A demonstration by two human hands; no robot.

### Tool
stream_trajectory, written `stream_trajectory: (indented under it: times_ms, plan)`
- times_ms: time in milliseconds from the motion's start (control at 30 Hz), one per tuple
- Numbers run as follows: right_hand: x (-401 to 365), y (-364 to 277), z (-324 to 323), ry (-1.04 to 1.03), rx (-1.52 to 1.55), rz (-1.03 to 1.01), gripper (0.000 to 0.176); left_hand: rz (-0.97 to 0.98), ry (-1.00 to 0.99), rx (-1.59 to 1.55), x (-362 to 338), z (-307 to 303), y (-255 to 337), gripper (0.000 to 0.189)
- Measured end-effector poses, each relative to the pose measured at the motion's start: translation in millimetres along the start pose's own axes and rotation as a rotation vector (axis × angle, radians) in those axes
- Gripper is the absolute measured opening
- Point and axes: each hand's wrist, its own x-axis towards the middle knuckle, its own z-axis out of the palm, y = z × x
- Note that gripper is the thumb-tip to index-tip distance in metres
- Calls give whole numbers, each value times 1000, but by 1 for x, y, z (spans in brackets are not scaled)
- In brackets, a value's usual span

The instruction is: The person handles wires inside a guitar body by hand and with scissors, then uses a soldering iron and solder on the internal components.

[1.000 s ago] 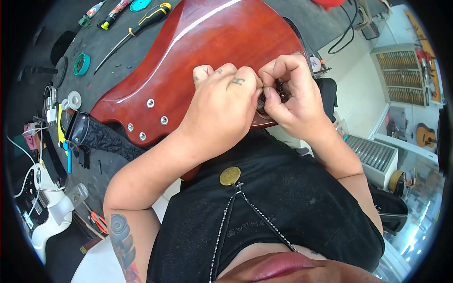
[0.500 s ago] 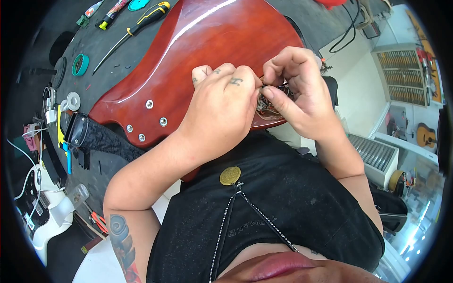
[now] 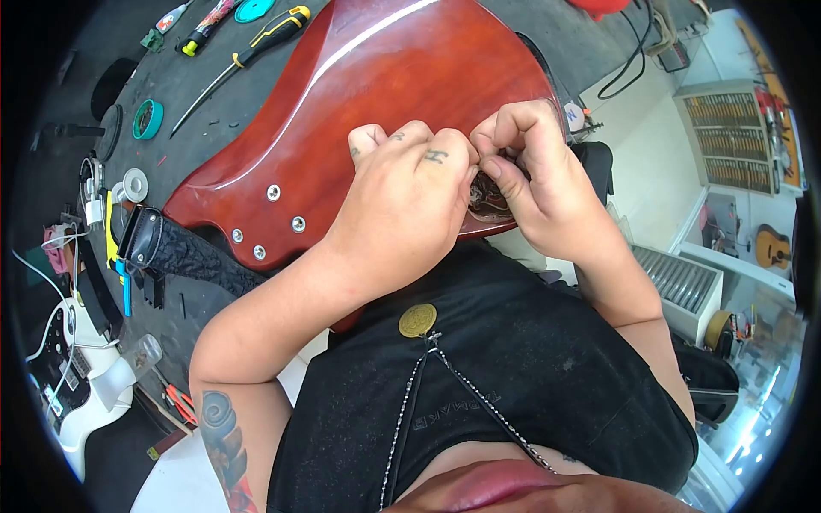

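Observation:
A glossy red-brown guitar body (image 3: 419, 77) lies back side up on the dark bench. Near its lower edge, an open cavity (image 3: 489, 203) shows a tangle of wires. My left hand (image 3: 398, 188) is closed over the body beside this cavity, its thumb and fingertips pinched together at the opening. My right hand (image 3: 547, 175) bends over the other side of the cavity, thumb and index finger pressed together close to the left fingertips. Whatever sits between the fingers is too small and too covered to make out.
A yellow-black screwdriver (image 3: 256, 44), a teal ring-shaped container (image 3: 147, 119) and a solder spool (image 3: 134, 185) lie on the bench. A black strap (image 3: 192, 252) runs by the guitar. At left is a white-and-black guitar body (image 3: 85, 376); at right, a drawer cabinet (image 3: 676, 278).
My right thumb has bent and drawn in against the index finger, and the right hand has turned slightly. The left hand keeps its pinch. The guitar appears shifted very slightly in view.

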Motion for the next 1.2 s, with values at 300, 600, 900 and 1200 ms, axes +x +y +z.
stream_trajectory:
  times_ms: [300, 600, 900, 1200]
  plan:
    - [3, 0, -3, -7, 185, 95, 49, -5, 12, -22, -1, 1, -2, 16]
    - [4, 1, -2, 54, -21, -35, 47, -34, 28, -6, 0, 2, 1, 14]
    - [4, 4, -4, 44, -68, -116, 49, -55, 22, -45, 2, -2, 2, 11]
    - [-1, 14, -3, 6, -32, -149, 52, -43, -14, -35, 1, -2, 0, 9]
